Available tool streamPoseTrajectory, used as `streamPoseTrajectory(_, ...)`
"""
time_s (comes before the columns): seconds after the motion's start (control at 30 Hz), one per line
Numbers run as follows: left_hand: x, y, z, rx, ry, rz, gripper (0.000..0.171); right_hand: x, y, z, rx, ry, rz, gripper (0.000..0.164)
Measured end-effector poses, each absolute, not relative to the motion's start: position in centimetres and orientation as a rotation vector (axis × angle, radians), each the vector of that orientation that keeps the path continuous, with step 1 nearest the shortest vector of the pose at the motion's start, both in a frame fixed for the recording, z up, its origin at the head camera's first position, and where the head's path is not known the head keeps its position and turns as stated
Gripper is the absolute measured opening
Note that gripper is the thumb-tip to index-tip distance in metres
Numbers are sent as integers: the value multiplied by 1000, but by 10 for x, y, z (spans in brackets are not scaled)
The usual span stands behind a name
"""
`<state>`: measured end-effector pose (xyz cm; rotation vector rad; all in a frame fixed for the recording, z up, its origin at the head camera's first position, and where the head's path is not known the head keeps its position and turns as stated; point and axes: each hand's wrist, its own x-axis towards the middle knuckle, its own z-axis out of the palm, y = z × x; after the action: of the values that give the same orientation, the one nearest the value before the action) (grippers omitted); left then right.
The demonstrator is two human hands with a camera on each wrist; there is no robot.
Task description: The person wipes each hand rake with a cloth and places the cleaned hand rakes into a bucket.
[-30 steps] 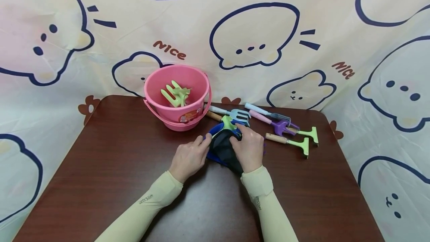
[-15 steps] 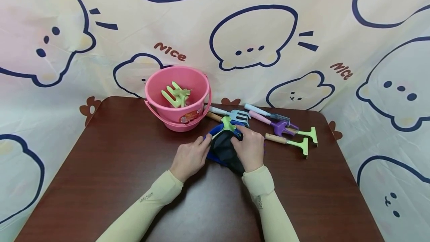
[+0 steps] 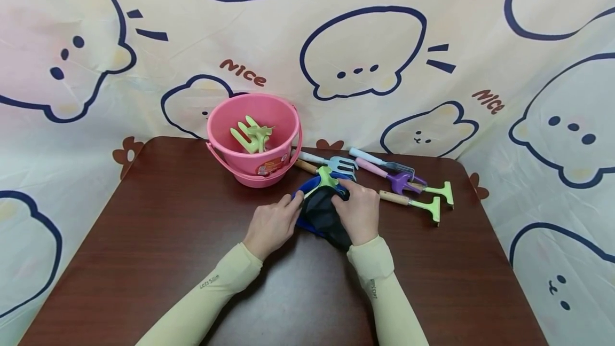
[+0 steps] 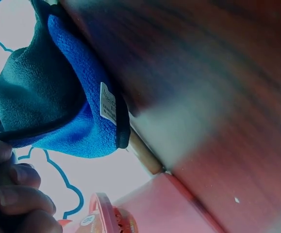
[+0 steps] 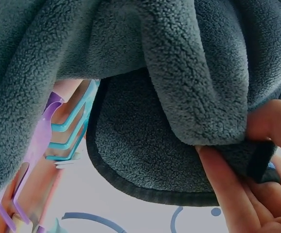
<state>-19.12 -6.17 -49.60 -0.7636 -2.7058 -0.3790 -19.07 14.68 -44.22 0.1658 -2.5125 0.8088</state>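
Note:
A two-sided cloth (image 3: 321,208), dark grey-green and blue, is bunched around a green garden tool (image 3: 326,176) near the back middle of the table. My left hand (image 3: 271,227) has curled fingers at the tool's near-left end; the cloth hides much of that grip. In the left wrist view, the cloth (image 4: 38,87) shows its blue underside and a white label beside those fingers. My right hand (image 3: 359,212) pinches the cloth by the tool's head. Close up in the right wrist view, thumb and fingers press a fold of the cloth (image 5: 145,141) between them.
Left of the cloth stands a pink bucket (image 3: 254,159) with green hand tools (image 3: 257,135) inside. Behind and right lie a blue fork (image 3: 342,165), a light-blue-handled tool (image 3: 370,156), a purple fork (image 3: 401,180) and green T-headed tools (image 3: 434,207). A patterned curtain borders the dark wooden table (image 3: 168,239).
My right hand has shifted very slightly to the right with the cloth. The left hand, bucket and lying tools look the same.

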Motion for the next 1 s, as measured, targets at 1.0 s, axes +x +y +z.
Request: streamPoseTrajectory(1.0,-202,-71,-500,-629,-2504,-442,32,-186,169,-423,258,-2288,964,45)
